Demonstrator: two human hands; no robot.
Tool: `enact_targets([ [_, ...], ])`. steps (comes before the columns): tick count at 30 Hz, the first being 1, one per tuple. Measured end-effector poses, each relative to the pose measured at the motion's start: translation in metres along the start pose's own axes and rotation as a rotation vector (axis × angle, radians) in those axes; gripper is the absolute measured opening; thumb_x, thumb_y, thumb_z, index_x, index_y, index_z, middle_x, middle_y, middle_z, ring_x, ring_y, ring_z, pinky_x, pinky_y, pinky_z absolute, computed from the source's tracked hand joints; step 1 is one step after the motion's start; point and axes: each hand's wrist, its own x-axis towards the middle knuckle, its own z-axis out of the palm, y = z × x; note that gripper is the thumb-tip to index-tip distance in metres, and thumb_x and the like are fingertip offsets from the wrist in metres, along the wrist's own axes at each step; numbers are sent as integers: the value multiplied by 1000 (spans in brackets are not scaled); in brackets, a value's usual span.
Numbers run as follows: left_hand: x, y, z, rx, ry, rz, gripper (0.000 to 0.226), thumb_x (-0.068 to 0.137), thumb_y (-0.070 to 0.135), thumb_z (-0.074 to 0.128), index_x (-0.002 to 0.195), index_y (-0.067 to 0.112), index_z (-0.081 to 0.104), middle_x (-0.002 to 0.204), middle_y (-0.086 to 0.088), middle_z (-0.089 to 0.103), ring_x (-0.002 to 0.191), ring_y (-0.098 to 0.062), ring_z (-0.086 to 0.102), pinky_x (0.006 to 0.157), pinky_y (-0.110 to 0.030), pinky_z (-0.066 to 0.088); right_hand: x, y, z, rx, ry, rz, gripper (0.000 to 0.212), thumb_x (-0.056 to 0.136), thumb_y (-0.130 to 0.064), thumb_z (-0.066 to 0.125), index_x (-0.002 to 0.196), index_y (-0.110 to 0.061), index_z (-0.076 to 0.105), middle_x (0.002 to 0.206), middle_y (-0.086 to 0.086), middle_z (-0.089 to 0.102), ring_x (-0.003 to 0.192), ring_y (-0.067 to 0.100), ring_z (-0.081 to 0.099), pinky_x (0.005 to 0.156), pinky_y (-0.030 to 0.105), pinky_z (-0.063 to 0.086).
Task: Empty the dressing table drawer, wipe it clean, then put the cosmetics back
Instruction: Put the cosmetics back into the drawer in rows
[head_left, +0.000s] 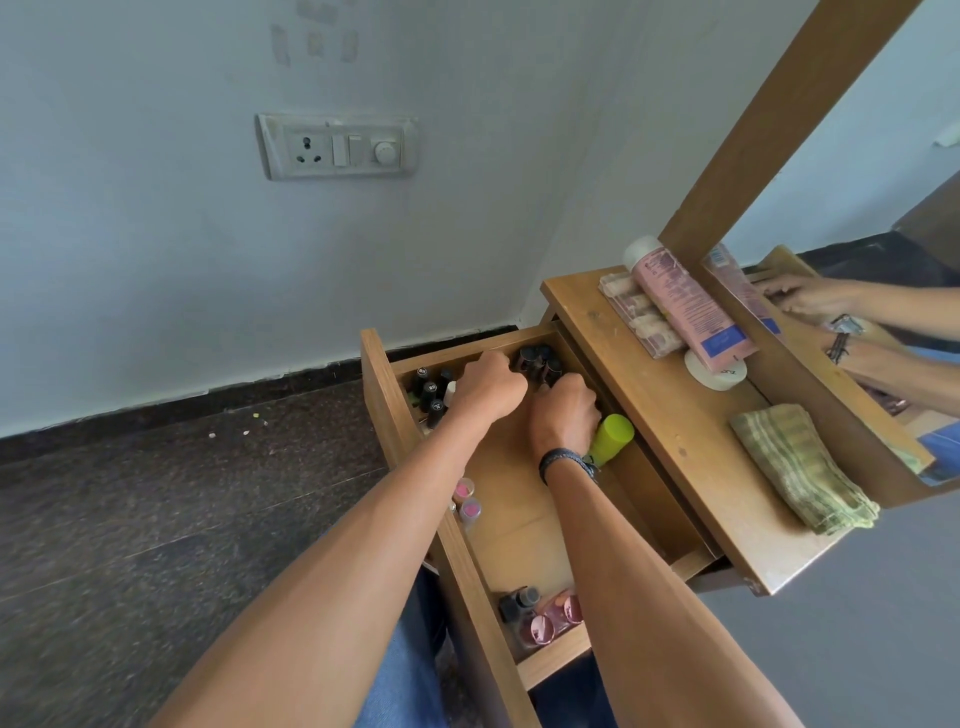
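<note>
The wooden drawer (470, 582) stands pulled out under the dressing table top (670, 431). Both my hands are at its far end. My left hand (488, 387) is knuckles up with its fingers curled down between black-capped bottles (430, 392) and a cluster of dark bottles (537, 358); what it holds is hidden. My right hand (563, 418) curls its fingers round the near side of the dark cluster. A lime-green bottle (612, 439) lies by my right wrist. Pink-capped lipsticks (466, 500) lie at the left wall. Small pink and dark bottles (543, 613) sit at the near end.
On the table top are a folded green striped cloth (802, 470), a pink tube (685, 304), a clear pack of small items (631, 314) and a white jar (716, 373). A mirror (862, 208) rises behind them. Dark stone floor lies to the left.
</note>
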Motion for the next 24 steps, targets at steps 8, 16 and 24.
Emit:
enact_targets([
  [8,13,3,5,-165,-29,-25,30,97,7,50,121,17,67,130,-11,63,108,-27,55,99,-40,47,7,-6,-1,-22,-17,-16,18,106,-14,45,107,-2,59,108,21,66,100,41,65,68,37,43],
  [16,11,1,6,-137,-36,-4,35,101,8,43,128,14,65,131,-9,63,118,-28,57,96,-37,45,-2,-15,-13,-128,-125,-48,21,105,-5,39,116,-1,57,118,22,64,109,40,63,71,39,43],
  [24,13,0,8,-94,-70,12,39,103,9,40,131,19,65,135,-7,63,124,-29,56,107,-41,45,-15,-1,-22,-149,-283,-129,24,102,-10,47,124,-4,53,127,21,59,115,41,60,88,44,50],
])
